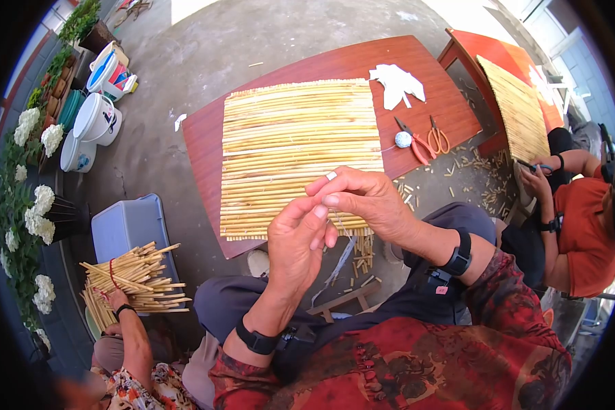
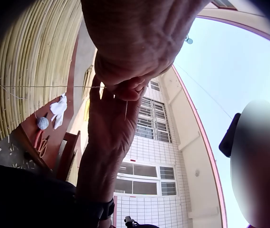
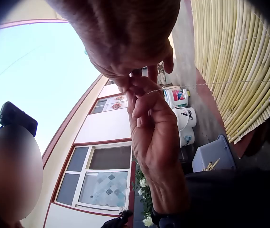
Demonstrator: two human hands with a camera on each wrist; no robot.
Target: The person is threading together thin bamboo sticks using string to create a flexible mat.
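Note:
My left hand (image 1: 296, 240) and right hand (image 1: 369, 201) meet fingertip to fingertip above the near edge of a mat of yellow reed sticks (image 1: 297, 150). Both pinch a thin thread (image 2: 54, 86), which runs taut from the mat to the fingers in the wrist views. A short, fine straight end (image 2: 126, 110) pokes out below the fingertips; whether it is thread or a needle I cannot tell. The right hand has a white band on one finger. Loose whitish strands (image 1: 338, 263) dangle under the hands. The mat lies on a reddish-brown table (image 1: 205, 150).
Right of the mat are a thread ball (image 1: 403, 139), red-handled pliers (image 1: 422, 147), scissors (image 1: 439, 137) and white gloves (image 1: 398, 85). Cut stick bits litter the floor. One person at left holds a reed bundle (image 1: 133, 277) over a blue-grey bin (image 1: 131, 222); another works at right beside a second mat (image 1: 516, 102).

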